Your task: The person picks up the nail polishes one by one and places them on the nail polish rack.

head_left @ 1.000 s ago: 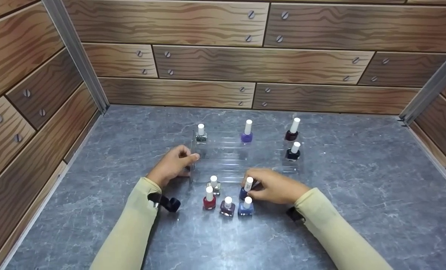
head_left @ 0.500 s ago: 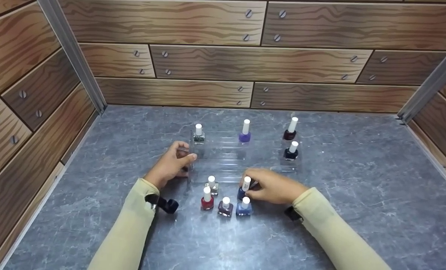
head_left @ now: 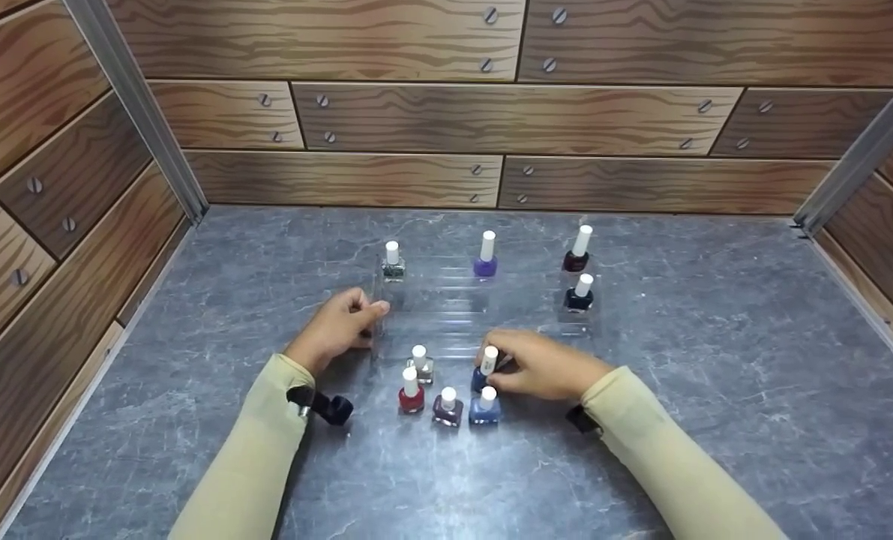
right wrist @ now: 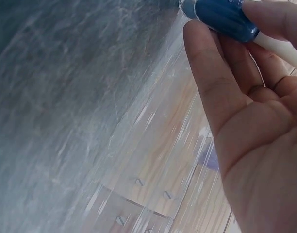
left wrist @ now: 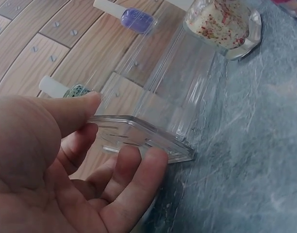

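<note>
The clear stepped display rack (head_left: 446, 321) stands mid-scene on the grey marbled counter (head_left: 701, 360). At its left end, the left hand (head_left: 337, 326) pinches the side panel between thumb and fingers. At its near edge, right of centre, the right hand (head_left: 540, 367) grips a dark blue nail polish bottle (head_left: 480, 380); whether that bottle touches the counter I cannot tell. On the rack's far step are a green glitter bottle (head_left: 393, 269) at left, a purple bottle (head_left: 485, 267) mid-row and a dark red bottle (head_left: 576, 261) at right, with a black bottle (head_left: 579, 299) one step nearer. On the counter's near side stand a red-flecked bottle (head_left: 421, 370), a bright red bottle (head_left: 411, 400), a plum bottle (head_left: 447, 412) and a light blue bottle (head_left: 484, 411).
</note>
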`<action>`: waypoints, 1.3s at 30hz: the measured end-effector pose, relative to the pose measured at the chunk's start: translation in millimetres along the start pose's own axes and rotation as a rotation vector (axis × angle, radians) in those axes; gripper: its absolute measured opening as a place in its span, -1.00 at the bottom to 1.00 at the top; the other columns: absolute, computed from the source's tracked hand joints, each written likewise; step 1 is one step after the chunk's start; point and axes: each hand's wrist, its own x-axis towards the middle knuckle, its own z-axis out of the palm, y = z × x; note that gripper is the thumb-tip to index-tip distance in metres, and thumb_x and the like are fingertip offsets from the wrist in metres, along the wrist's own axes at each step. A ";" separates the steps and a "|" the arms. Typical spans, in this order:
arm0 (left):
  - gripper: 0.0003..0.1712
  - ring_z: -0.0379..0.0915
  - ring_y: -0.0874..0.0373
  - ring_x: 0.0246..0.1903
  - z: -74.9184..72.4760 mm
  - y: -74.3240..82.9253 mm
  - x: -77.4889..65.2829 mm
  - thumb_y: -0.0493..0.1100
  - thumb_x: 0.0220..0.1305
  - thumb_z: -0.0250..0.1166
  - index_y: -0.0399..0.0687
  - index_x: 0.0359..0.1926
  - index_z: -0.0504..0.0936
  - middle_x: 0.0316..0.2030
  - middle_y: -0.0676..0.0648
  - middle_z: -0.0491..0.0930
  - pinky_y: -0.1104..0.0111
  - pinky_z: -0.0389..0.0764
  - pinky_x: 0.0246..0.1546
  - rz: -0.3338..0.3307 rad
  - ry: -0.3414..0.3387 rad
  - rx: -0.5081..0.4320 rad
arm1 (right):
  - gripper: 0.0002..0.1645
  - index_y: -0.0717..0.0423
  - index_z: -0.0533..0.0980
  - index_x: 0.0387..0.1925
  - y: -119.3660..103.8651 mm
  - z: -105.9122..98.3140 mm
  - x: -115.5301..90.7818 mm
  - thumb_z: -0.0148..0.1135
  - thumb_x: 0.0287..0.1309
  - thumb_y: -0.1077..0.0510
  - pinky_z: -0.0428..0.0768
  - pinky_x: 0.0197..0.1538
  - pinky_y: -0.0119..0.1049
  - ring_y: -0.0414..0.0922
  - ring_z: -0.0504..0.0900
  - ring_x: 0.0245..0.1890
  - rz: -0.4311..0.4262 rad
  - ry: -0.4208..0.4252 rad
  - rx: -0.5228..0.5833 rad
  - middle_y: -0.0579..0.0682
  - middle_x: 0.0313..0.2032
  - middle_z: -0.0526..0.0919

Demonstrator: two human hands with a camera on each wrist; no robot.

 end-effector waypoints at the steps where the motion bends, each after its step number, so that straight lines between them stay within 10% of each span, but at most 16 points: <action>1: -0.62 0.49 0.04 -0.16 -0.5 0.0 0.3 -0.09 0.49 0.29 -0.06 -0.44 0.34 -0.34 -0.05 0.41 0.22 0.76 -0.15 -0.002 -0.001 0.006 | -0.83 0.01 0.49 -0.12 -0.2 -0.4 0.5 0.31 0.34 0.12 0.65 0.09 -0.03 -0.05 0.62 -0.08 0.003 -0.001 0.001 -0.12 -0.17 0.60; 17: -0.60 0.48 -0.06 0.09 -0.3 3.9 7.1 -0.16 0.44 0.32 -0.15 0.14 0.37 0.20 -0.24 0.41 0.18 0.69 0.04 0.031 0.052 0.080 | -0.86 -0.03 0.49 -0.15 1.8 2.8 1.3 0.31 0.34 0.15 0.65 0.13 -0.03 -0.05 0.64 -0.04 0.011 0.002 0.038 -0.13 -0.17 0.61; 27: -0.68 0.55 0.01 -0.10 8.8 5.9 6.2 -0.19 0.44 0.31 -0.21 0.10 0.48 0.06 -0.22 0.51 0.19 0.72 -0.08 0.070 0.205 -0.042 | -0.85 -0.03 0.48 -0.13 2.7 7.7 -1.5 0.30 0.37 0.12 0.67 0.12 -0.05 -0.06 0.64 -0.04 0.011 -0.004 0.042 -0.15 -0.17 0.60; 39: -0.71 0.57 0.14 -0.23 6.8 7.1 11.7 -0.24 0.36 0.41 -0.20 -0.01 0.52 -0.03 -0.19 0.55 0.28 0.75 -0.28 0.090 0.211 -0.039 | -0.86 -0.03 0.48 -0.11 3.3 1.7 -2.7 0.28 0.40 0.11 0.66 0.14 -0.03 -0.05 0.64 0.00 0.016 -0.002 0.040 -0.13 -0.13 0.62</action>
